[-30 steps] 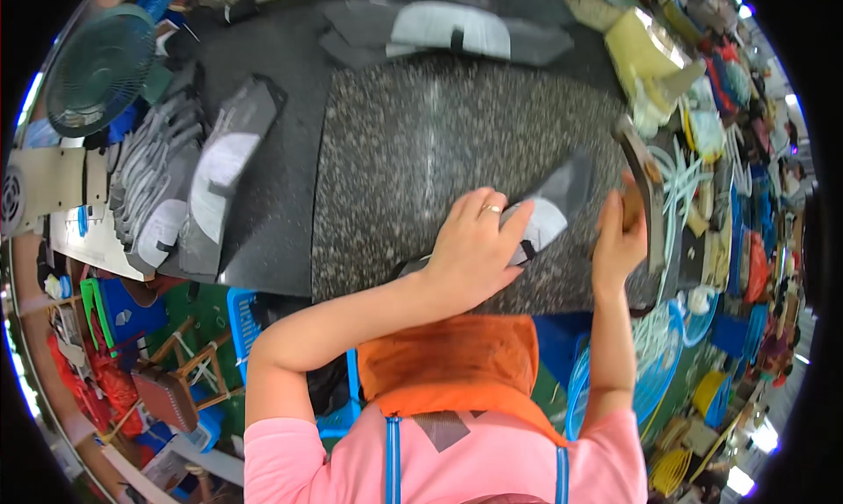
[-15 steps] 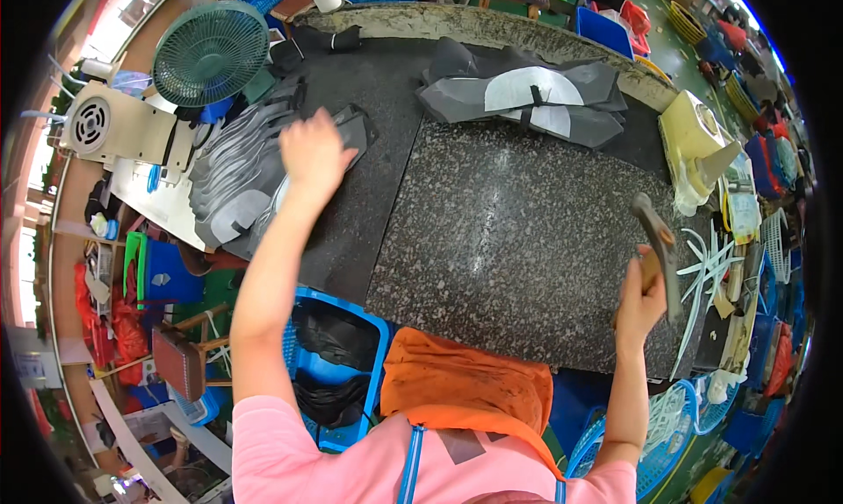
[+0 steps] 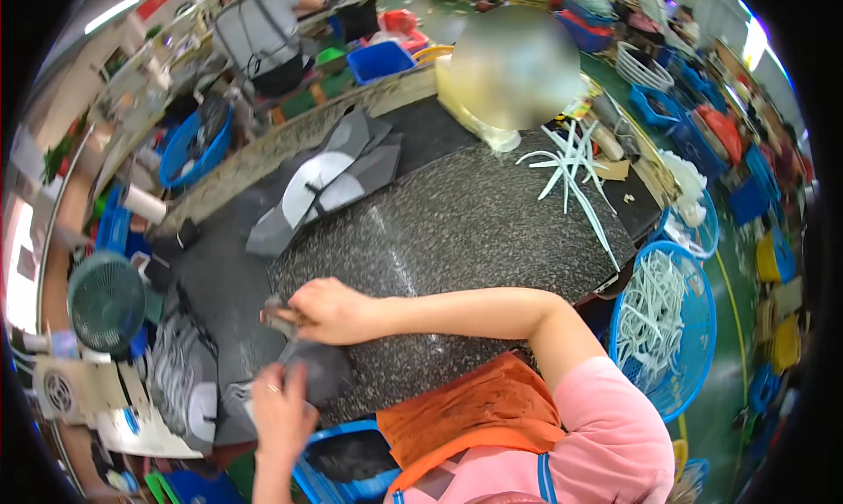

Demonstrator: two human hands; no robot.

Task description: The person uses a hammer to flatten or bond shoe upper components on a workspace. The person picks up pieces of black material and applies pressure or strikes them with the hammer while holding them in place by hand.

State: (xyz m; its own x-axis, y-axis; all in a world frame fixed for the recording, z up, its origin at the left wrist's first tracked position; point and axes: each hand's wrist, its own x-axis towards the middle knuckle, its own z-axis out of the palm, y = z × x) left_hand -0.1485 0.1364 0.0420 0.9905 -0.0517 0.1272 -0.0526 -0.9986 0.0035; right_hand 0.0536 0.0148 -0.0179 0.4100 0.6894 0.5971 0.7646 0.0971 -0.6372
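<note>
My right hand (image 3: 338, 311) is closed round a hammer (image 3: 283, 318); its metal head shows beyond the fingers and the handle is mostly hidden by the hand. Just below it, my left hand (image 3: 283, 412) holds a dark grey flat cut piece (image 3: 320, 370) by its left end, over the near left part of the stone slab (image 3: 474, 232). The piece is blurred. Left of my hands lies a fanned stack of grey cut pieces (image 3: 180, 377) with light patches. A tied bundle of similar pieces (image 3: 320, 183) rests at the slab's far edge.
A green fan (image 3: 107, 302) and a beige machine (image 3: 75, 385) stand at the left. Pale strips (image 3: 571, 166) lie on the slab's far right. A blue basket of strips (image 3: 663, 328) stands right of the table. A blue crate (image 3: 351, 460) sits below the near edge. Another person (image 3: 263, 34) sits beyond.
The view has turned to the right. My right hand has brought the hammer leftward across the slab. My left hand has come from the stack toward the near edge with a grey piece.
</note>
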